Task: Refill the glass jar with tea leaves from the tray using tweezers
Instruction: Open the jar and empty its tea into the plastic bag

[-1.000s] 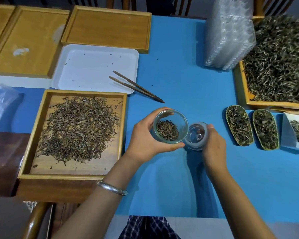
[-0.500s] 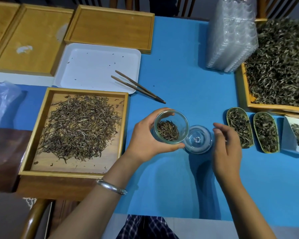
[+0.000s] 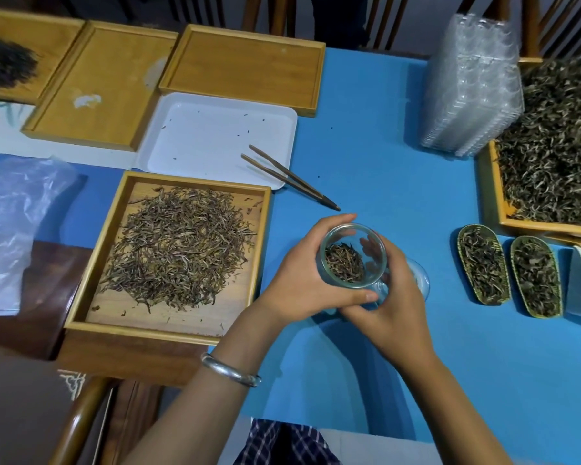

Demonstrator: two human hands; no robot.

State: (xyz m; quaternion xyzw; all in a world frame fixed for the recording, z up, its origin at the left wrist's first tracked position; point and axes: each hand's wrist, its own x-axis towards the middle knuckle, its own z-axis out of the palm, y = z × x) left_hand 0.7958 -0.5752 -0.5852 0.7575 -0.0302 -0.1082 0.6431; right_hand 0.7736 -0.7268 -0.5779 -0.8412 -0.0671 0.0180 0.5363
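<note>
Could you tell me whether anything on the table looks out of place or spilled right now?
Only small things: the tweezers lie askew, half on the white tray and half on the blue table, and stray tea flecks dot that tray.

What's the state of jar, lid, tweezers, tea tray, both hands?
glass jar: open, some tea inside, held by both hands
lid: off, on table behind right hand
tweezers: unheld, lying across white tray edge
wooden tray: holds tea pile
left hand: grips jar
right hand: grips jar
</note>
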